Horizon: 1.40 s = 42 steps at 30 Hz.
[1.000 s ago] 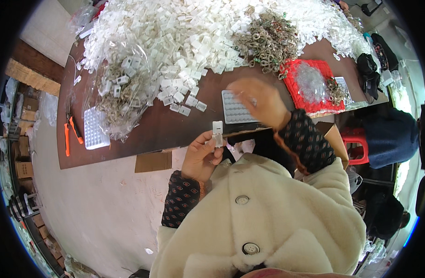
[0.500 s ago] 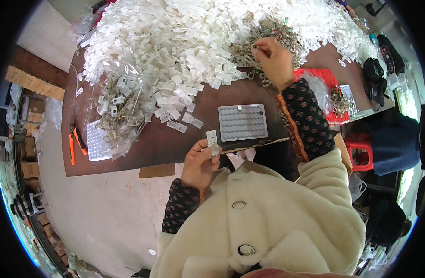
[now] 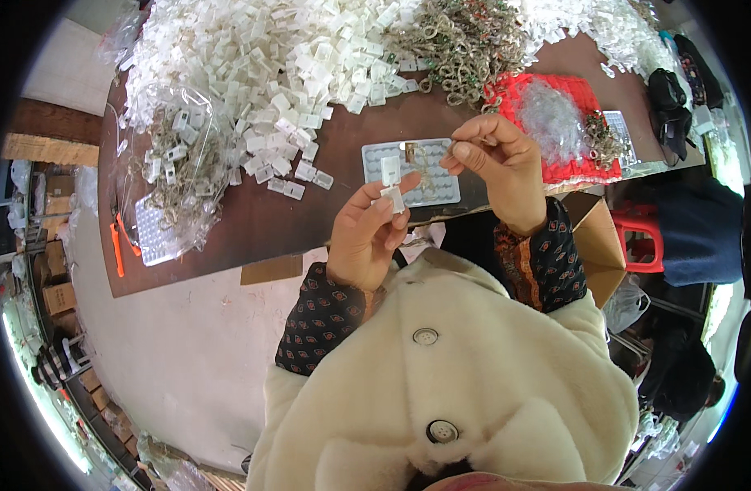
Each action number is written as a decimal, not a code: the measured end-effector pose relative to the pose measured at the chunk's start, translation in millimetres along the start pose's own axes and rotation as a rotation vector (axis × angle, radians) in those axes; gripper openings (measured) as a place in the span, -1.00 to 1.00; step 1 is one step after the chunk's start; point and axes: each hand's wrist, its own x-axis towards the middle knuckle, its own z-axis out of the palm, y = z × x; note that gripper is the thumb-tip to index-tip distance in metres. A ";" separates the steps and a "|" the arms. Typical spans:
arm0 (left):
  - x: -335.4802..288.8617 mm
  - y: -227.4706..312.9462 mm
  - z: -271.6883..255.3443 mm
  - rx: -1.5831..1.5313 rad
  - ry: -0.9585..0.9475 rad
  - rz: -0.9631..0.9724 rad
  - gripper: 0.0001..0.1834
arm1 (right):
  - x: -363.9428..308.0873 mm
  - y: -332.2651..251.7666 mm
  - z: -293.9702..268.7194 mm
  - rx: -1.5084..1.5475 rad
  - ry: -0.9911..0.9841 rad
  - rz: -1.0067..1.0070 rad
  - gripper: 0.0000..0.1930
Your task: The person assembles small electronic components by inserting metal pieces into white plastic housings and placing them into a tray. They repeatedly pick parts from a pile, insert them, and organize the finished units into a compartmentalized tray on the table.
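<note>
My left hand (image 3: pixel 367 233) pinches a small white plastic case (image 3: pixel 391 170), two hinged halves standing upright from the fingers. To its right, my right hand (image 3: pixel 500 168) is closed on a thin metal keychain (image 3: pixel 422 162), which stretches left from the fingertips toward the case and ends in a brass-coloured piece. The two appear close, but I cannot tell whether they touch. Behind the hands lies a pale grey tray with rows of hollows (image 3: pixel 452 190), partly covered by the case and keychain.
A large heap of white plastic cases (image 3: pixel 253 61) covers the back of the brown table (image 3: pixel 220 254). Beside it is a pile of metal keychains (image 3: pixel 465 49). A clear bag (image 3: pixel 191 155), orange-handled pliers (image 3: pixel 117 245) and a red bag (image 3: pixel 584 90) also lie there. A red stool (image 3: pixel 641 237) stands right.
My right hand has come back from the metal pile toward my left hand, now with a keychain showing in it. My left hand has lifted the white case slightly. The view has shifted.
</note>
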 end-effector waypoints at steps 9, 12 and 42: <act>-16.5 -4.4 7.0 0.073 0.156 0.103 -0.74 | -27.2 11.5 25.5 0.115 -0.152 -0.020 -0.85; -19.1 -3.5 7.3 0.067 0.187 0.145 -0.71 | -33.5 5.1 25.6 -0.105 -0.183 -0.104 -0.80; -23.1 15.2 5.1 0.210 0.061 0.043 -0.68 | -37.0 -9.3 35.7 -0.349 -0.358 -0.025 -0.90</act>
